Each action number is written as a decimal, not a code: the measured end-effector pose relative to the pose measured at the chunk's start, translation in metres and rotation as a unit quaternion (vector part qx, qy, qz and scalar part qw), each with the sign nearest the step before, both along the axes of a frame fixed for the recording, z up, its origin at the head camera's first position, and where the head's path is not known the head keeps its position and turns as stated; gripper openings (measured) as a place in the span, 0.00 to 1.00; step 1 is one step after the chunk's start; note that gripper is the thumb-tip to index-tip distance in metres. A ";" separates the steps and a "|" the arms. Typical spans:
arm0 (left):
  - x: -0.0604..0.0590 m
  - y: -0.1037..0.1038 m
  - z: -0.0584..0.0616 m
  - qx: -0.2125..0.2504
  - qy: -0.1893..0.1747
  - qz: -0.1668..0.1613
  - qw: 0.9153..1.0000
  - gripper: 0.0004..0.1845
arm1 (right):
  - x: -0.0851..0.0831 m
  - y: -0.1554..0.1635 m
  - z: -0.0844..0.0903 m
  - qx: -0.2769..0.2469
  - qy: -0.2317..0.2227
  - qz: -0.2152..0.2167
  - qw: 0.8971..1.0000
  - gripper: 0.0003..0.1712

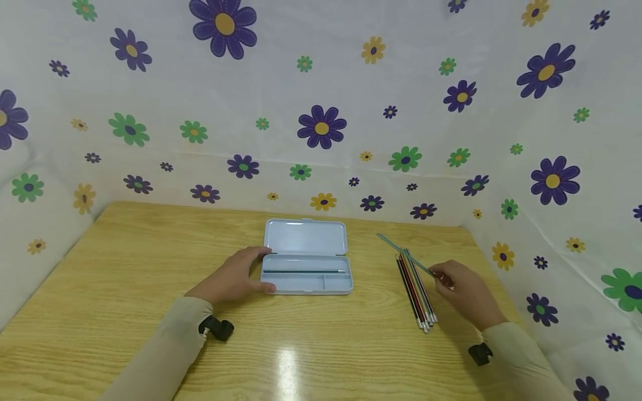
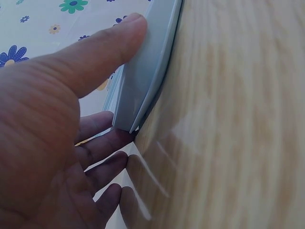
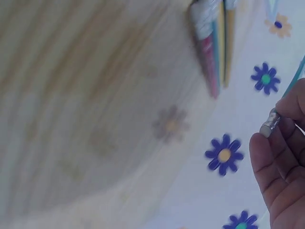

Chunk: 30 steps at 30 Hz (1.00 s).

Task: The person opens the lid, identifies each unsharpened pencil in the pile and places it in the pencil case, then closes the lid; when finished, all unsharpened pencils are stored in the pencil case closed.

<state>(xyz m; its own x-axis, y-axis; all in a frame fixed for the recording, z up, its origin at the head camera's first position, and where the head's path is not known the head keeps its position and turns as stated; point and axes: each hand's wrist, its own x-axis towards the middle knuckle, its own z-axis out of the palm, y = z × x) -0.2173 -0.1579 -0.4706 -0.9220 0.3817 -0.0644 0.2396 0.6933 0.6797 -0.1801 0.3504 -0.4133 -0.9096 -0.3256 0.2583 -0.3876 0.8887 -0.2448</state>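
Observation:
A pale blue pencil case [image 1: 291, 284] lies with its lid [image 1: 306, 236] folded back. Inside, one teal pencil [image 1: 301, 271] rests lengthwise in the long compartment. My left hand [image 1: 238, 278] holds the case's left end, thumb at the front corner and fingers at the back; the left wrist view shows the thumb [image 2: 109, 52] along its side. On the right, my right hand [image 1: 466, 292] pinches another teal pencil [image 1: 390, 243] near its eraser end. That pencil points up and left, crossing over a bundle of pencils [image 1: 415, 289] in this view. Its metal-capped eraser [image 3: 269, 125] shows between my fingers.
The bundled pencils lie on the wood-grain table [image 1: 150, 256] with their white erasers toward me. A flowered cloth [image 1: 281, 83] rises behind the table and along both sides. Black wrist cameras [image 1: 218, 328] sit on my sleeves.

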 end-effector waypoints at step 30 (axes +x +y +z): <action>0.003 0.000 0.003 0.005 -0.016 0.011 1.000 0.53 | -0.038 -0.135 -0.007 0.013 0.018 0.176 0.984 0.12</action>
